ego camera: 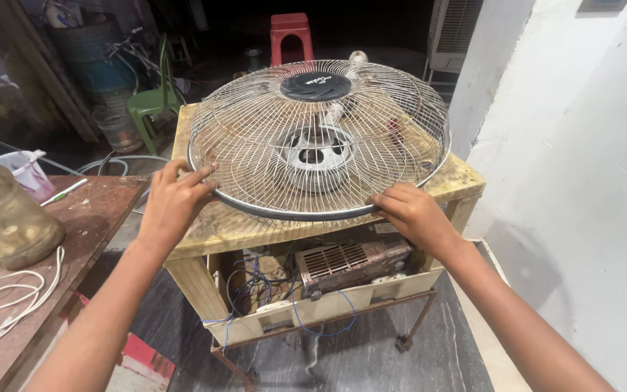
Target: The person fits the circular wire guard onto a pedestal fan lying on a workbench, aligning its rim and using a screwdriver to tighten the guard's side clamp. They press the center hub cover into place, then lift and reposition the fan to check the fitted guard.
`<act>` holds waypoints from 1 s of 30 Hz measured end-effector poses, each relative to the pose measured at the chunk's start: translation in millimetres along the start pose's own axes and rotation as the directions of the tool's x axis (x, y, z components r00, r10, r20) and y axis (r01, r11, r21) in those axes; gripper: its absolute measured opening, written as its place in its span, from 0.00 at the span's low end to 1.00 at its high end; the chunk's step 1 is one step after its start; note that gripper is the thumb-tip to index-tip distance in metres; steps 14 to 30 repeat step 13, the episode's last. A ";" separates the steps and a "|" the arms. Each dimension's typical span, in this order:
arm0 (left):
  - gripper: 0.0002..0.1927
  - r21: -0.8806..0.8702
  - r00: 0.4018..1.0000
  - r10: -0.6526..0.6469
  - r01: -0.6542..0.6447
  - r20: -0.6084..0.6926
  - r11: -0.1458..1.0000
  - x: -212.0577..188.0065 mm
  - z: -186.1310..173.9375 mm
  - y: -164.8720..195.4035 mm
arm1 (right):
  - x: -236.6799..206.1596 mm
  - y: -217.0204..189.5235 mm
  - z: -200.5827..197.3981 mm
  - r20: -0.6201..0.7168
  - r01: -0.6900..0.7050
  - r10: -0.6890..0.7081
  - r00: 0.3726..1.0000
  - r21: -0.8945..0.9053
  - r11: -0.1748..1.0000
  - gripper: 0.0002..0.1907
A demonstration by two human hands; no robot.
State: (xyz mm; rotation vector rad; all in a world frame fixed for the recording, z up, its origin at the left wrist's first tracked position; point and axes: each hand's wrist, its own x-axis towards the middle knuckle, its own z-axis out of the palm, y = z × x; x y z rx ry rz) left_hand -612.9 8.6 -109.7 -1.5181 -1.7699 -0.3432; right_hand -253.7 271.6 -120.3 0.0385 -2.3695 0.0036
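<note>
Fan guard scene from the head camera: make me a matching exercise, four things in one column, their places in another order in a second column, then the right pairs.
Things:
1. left hand
2. red plastic stool
3. white cord
4. tangled blue wires

Places:
A. coiled on the side table at far left
B. in the open shelf under the wooden tabletop
C. gripping the rim of the wire fan guard
D. far behind the fan, in the dark background

Pairs: 1-C, 2-D, 3-A, 4-B

I am seeing the wire fan guard (318, 138) covering most of the counter (215, 234); the white wall (582, 181) is crowding the right, leaving the near edge open.
</note>
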 end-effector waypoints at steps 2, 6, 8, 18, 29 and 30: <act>0.14 0.021 0.999 -0.006 0.007 -0.043 1.000 -2.7 -0.9 4.0 | -0.5 0.3 -1.0 0.006 0.003 -0.003 1.000 0.025 1.000 0.15; 0.13 -0.071 1.000 -0.009 0.008 -0.019 0.997 -1.9 -0.6 -1.6 | 1.5 2.0 -2.1 0.010 0.007 -0.008 1.000 0.077 0.997 0.16; 0.15 -0.231 0.998 -0.020 0.032 0.057 0.972 0.2 -1.3 -8.6 | 1.1 4.0 0.0 0.022 -0.030 0.027 0.999 0.105 0.994 0.14; 0.22 -0.393 0.977 0.098 -0.016 0.190 0.919 4.6 -16.1 -35.9 | 1.9 13.1 3.8 0.064 -0.068 0.061 0.996 0.108 0.992 0.16; 0.22 -0.393 0.977 0.098 -0.016 0.190 0.919 4.6 -16.1 -35.9 | 1.9 13.1 3.8 0.064 -0.068 0.061 0.996 0.108 0.992 0.16; 0.22 -0.393 0.977 0.098 -0.016 0.190 0.919 4.6 -16.1 -35.9 | 1.9 13.1 3.8 0.064 -0.068 0.061 0.996 0.108 0.992 0.16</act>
